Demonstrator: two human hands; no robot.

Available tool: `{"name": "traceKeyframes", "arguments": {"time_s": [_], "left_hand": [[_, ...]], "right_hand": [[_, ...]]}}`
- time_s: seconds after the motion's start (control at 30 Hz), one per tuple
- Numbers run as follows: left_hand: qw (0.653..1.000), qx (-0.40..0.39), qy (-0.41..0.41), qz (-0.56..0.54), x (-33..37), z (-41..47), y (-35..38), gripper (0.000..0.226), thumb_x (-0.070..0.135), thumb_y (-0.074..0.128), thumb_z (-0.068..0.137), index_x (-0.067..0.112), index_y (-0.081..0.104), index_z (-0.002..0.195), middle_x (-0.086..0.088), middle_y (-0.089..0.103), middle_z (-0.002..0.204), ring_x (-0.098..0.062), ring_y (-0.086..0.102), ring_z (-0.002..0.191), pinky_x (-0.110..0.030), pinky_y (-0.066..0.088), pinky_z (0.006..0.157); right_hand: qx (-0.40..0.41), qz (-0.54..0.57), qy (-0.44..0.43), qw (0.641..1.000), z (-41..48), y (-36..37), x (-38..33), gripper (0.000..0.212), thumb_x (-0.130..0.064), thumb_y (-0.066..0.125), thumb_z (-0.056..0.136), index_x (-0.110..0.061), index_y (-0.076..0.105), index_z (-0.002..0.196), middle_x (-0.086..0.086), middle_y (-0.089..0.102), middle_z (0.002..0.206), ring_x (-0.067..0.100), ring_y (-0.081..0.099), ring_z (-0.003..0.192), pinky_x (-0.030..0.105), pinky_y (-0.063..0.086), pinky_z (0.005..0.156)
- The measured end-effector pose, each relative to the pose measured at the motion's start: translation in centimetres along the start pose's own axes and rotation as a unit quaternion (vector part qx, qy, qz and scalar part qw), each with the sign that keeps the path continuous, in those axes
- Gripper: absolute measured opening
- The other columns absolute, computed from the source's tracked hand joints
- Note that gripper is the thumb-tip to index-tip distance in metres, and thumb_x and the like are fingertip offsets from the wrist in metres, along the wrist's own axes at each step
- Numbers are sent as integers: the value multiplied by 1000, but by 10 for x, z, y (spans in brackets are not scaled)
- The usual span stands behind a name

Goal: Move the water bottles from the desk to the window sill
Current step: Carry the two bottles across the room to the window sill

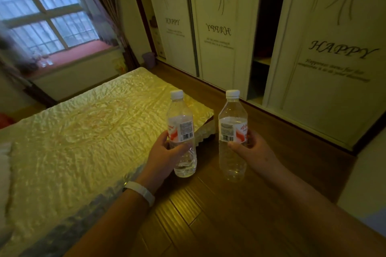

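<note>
A dim bedroom with a wooden plank floor (208, 215) holds a bed under a yellow quilted cover (73, 131), sliding wardrobe doors (323, 58) printed with flowers and "HAPPY", and a barred window (41, 6) beside a brown curtain (104, 6).

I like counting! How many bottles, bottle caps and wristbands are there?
Clear plastic water bottles: 2, one in the left hand at, one in the right hand at
White screw caps: 2
White wristbands: 1
Total: 5
</note>
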State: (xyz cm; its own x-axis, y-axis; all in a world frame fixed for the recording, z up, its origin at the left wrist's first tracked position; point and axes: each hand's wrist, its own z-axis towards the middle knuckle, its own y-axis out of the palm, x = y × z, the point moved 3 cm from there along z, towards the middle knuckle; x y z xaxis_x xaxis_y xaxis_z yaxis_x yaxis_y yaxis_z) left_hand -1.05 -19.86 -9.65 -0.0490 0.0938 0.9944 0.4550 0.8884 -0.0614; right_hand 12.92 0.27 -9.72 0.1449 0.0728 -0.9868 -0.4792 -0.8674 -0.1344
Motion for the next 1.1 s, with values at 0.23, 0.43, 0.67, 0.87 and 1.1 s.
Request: {"name": "traceKeyframes", "arguments": {"time_s": [0.23,0.43,0.67,0.87,1.1], "left_hand": [[999,-24,-21,-25,-16,95,14,42,15,83,72,24,65,109,-7,76,97,-27,73,87,-45,57,77],[997,-69,-22,-25,-24,211,18,41,13,81,75,27,65,110,-5,75,101,-21,73,88,-34,57,69],[989,-146,6,-34,8,347,29,35,8,76,80,33,62,101,3,75,94,-8,73,79,-13,52,56],[983,-181,11,-16,17,434,51,38,15,78,79,28,64,113,1,75,100,-14,72,89,-21,56,65],[980,-200,-1,3,11,518,97,42,15,79,77,23,64,115,-1,75,102,-18,72,93,-33,56,75]], "right_hand": [[31,-3,29,999,88,-7,7,42,-30,67,88,-33,46,125,-10,60,112,6,60,96,24,50,72],[78,-23,39,996,189,1,3,52,-28,68,88,-21,45,134,-5,58,115,10,58,99,23,49,71],[134,-62,51,988,304,3,-21,55,-35,68,87,-24,47,136,-4,61,125,13,61,107,21,49,70],[169,-74,68,980,367,-13,-31,53,-33,67,88,-23,47,136,-6,58,121,15,57,108,22,48,70],[185,-44,75,979,447,-49,-23,50,-28,66,88,-23,47,134,-7,58,116,15,56,107,23,48,71]]}}
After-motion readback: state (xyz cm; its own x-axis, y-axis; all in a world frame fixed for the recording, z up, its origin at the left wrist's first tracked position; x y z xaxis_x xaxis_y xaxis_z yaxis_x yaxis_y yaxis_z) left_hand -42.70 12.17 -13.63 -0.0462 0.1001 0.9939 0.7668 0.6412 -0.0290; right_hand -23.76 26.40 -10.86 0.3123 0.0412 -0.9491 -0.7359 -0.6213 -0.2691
